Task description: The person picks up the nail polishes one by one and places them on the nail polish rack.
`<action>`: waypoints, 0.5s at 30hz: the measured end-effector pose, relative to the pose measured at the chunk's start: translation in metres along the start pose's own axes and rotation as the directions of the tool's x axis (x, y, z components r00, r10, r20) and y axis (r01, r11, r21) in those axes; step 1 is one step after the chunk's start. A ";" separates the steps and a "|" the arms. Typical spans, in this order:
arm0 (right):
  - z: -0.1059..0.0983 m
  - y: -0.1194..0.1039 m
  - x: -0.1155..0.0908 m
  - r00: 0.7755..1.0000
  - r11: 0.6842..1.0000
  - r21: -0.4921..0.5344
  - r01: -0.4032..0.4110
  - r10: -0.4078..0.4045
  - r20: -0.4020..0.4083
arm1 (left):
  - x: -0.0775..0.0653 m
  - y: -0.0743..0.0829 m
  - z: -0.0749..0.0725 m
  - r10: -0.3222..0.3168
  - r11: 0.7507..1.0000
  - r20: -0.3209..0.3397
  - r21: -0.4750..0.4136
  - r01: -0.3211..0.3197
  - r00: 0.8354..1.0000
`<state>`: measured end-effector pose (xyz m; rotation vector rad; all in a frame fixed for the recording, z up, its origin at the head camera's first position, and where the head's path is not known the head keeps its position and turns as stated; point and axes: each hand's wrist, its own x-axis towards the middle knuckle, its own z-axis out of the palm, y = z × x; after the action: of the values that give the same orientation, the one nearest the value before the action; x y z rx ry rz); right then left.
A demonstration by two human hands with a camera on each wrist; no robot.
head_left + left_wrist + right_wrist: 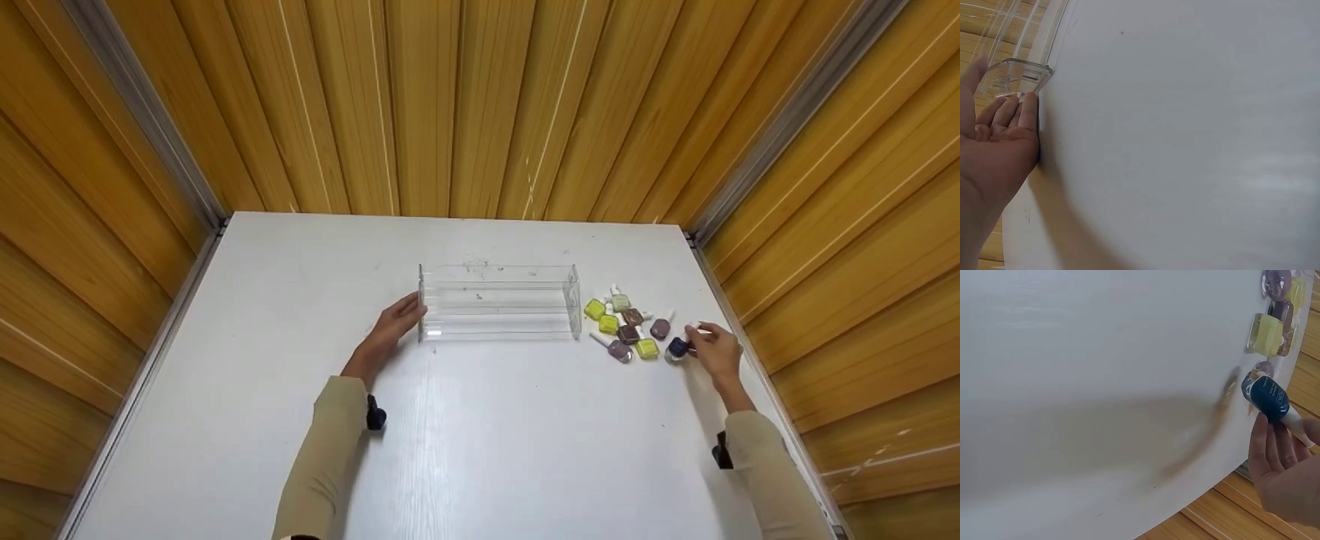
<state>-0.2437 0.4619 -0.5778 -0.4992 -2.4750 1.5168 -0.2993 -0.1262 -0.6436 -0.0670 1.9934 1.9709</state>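
A clear acrylic display rack (pixel 499 311) with long tiers stands on the white table. My left hand (pixel 397 319) is at the rack's left end, its fingertips touching the end panel; in the left wrist view the fingers (pixel 1028 112) are extended, with the thumb apart from them. My right hand (pixel 715 351) pinches a dark blue nail polish bottle (pixel 1266 394) by its white cap (pixel 1297 426), tilted and held above the tabletop. Beside it lies a cluster of nail polish bottles: yellow ones (pixel 647 348), mauve ones (pixel 620 351) and brownish ones (pixel 628 334).
The white table (pixel 480 442) is bounded by wood-patterned panels (pixel 420 105) at the back and both sides. Metal posts (pixel 154 112) stand at the corners. The bottle cluster lies just right of the rack, several bottles touching one another.
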 end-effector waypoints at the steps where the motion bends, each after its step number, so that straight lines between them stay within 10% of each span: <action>1: 0.000 -0.004 0.001 1.000 1.000 -0.004 0.011 -0.011 0.001 | 0.001 0.000 0.000 0.002 1.000 -0.002 0.000 -0.002 1.000; 15: 0.013 -0.059 0.004 0.991 0.991 -0.003 0.135 -0.135 0.011 | 0.000 0.000 0.000 0.036 0.999 0.000 -0.036 -0.035 0.999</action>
<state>-0.2626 0.4281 -0.5308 -0.3184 -2.4646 1.4667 -0.2991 -0.1259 -0.6433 -0.0401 1.9723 2.0287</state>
